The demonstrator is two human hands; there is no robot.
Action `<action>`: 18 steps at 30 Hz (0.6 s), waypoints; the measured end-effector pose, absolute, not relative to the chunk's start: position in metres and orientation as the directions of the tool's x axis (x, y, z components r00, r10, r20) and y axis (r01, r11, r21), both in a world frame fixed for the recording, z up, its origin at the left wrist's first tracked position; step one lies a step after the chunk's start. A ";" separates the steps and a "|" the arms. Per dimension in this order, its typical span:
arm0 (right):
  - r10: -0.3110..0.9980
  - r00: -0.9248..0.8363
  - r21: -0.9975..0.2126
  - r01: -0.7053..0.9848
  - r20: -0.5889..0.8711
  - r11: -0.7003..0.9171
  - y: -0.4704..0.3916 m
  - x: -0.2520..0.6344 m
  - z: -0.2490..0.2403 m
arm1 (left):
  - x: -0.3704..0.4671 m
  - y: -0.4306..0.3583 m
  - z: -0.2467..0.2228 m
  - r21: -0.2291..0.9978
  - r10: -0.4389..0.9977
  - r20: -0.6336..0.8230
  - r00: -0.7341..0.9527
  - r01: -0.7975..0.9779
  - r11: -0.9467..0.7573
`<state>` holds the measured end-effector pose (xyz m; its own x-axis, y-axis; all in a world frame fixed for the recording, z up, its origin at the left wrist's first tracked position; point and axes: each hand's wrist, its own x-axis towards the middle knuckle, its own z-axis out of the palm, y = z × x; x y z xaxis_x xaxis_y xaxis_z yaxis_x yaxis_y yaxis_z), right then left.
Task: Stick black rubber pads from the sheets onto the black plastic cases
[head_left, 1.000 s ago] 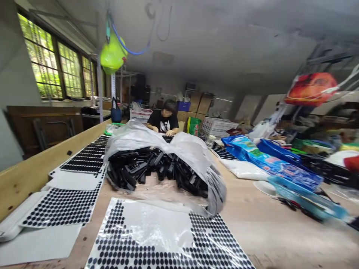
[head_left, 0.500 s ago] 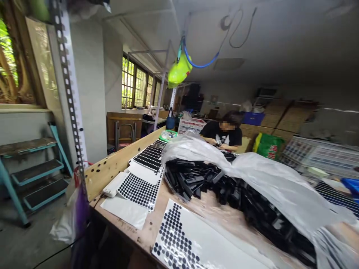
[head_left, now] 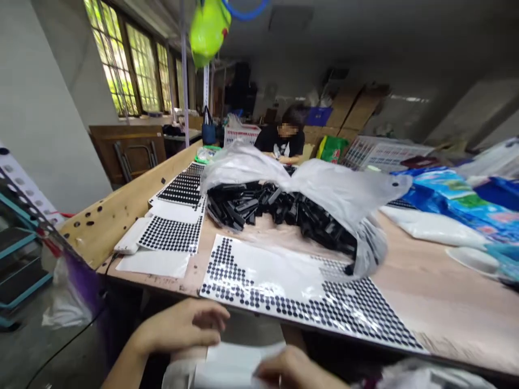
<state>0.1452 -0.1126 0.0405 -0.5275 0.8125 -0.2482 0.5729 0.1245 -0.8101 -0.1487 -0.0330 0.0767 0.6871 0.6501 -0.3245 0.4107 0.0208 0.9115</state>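
My left hand (head_left: 184, 327) hovers in front of the table's near edge, its fingers bent and apart from the thumb, with nothing between them. Blurred at the bottom, my right hand (head_left: 287, 367) is beside a smeared white object (head_left: 233, 359), perhaps a box or folded sheet. Whether its fingers grip anything is unclear. Just beyond my hands lies a white sheet with rows of round black stickers (head_left: 284, 281), partly bare in its middle. Behind it, a translucent plastic bag (head_left: 324, 183) lies open over a heap of black plastic parts (head_left: 247, 202).
More sticker sheets (head_left: 172, 232) lie at the left along a wooden side board (head_left: 133, 200). Across the table a person in black (head_left: 279, 141) sits bent over. Blue printed packaging (head_left: 450, 197) and a white dish (head_left: 472, 259) are at the right. A step ladder (head_left: 18, 254) stands left.
My view has swung right and down, bringing both hands into the bottom of the picture. The blurred arm by the bag at the right edge is gone from there.
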 end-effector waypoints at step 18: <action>0.972 -0.161 -0.886 0.406 0.173 0.225 -0.025 0.189 0.069 | -0.050 -0.004 0.054 0.986 0.985 0.010 0.175 0.160 -0.039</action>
<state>0.1892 -0.0252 0.0695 -0.1612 0.9717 0.1729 0.4058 0.2250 -0.8858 -0.0497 -0.0037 0.0545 0.1749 0.9845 0.0103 0.1599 -0.0387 0.9864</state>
